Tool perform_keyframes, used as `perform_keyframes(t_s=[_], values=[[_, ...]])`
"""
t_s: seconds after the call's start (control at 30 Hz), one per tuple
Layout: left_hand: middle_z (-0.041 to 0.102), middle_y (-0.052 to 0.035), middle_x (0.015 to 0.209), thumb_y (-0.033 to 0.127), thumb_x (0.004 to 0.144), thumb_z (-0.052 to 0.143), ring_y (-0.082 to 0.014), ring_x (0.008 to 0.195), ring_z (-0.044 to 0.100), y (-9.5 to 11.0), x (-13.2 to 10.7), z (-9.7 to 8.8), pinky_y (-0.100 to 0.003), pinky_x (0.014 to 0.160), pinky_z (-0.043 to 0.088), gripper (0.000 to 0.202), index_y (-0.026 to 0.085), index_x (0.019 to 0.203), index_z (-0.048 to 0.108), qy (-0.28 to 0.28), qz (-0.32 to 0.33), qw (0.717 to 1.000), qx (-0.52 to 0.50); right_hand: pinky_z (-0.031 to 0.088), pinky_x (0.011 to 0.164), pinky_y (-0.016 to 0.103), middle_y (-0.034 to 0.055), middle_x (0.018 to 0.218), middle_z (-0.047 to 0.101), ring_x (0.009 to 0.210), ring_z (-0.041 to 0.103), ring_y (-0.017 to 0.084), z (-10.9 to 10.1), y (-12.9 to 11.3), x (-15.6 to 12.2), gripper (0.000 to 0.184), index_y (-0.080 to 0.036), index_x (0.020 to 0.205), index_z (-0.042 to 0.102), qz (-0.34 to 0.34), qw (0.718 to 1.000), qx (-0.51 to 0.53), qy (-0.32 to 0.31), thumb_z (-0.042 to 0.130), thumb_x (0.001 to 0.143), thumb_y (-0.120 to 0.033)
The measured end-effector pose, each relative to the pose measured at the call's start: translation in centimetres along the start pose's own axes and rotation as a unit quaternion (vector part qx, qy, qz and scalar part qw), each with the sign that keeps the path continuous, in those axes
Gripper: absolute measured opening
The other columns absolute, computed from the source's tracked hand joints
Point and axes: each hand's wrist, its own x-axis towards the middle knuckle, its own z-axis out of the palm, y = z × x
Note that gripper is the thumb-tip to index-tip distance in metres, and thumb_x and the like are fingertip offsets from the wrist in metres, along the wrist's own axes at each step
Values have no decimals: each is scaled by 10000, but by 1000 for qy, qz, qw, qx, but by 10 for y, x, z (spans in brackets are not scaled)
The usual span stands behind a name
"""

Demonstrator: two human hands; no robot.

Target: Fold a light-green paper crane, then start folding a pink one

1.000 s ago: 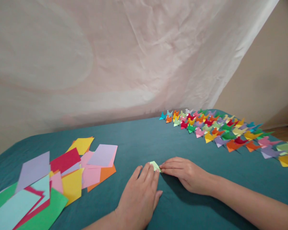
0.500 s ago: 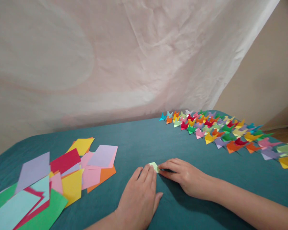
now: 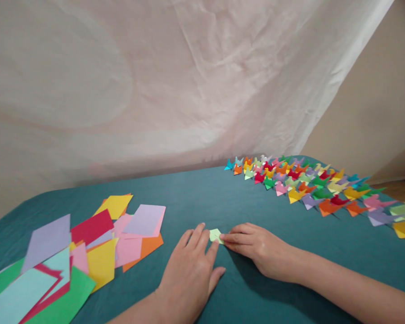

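Observation:
A small pale green piece of folded paper [image 3: 215, 234] lies on the dark teal tabletop [image 3: 182, 193], with crease lines across its face. My left hand [image 3: 192, 263] rests palm down at its near left side, fingers spread, the index fingertip touching the paper's lower edge. From the right, my right hand [image 3: 253, 247] reaches in with its fingers closed together, pinching or pressing the paper's right corner. The thumb of that hand is mostly hidden.
Loose coloured paper sheets [image 3: 101, 256] lie overlapping at the left. Several rows of small folded paper birds [image 3: 300, 182] stand at the far right, stretching to the table's right edge. A pale cloth [image 3: 155, 90] hangs behind the table.
My left hand has shifted left and its fingers have spread, uncovering more of the green paper. My right hand has stayed at the paper's right corner, nearly still.

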Motion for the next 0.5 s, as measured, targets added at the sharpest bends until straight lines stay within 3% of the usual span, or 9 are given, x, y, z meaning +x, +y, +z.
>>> perform_keyframes(t_s=[0.5], values=[[570, -123, 1227, 408, 843, 563, -293, 1232, 430, 0, 1, 3, -456, 976, 379, 388, 196, 1168, 588, 11, -2, 1000, 12, 443, 895, 388, 107, 1232, 574, 1066, 504, 211, 3, -3, 1, 381, -149, 1265, 512, 17, 1000, -15, -3, 420, 898, -105]])
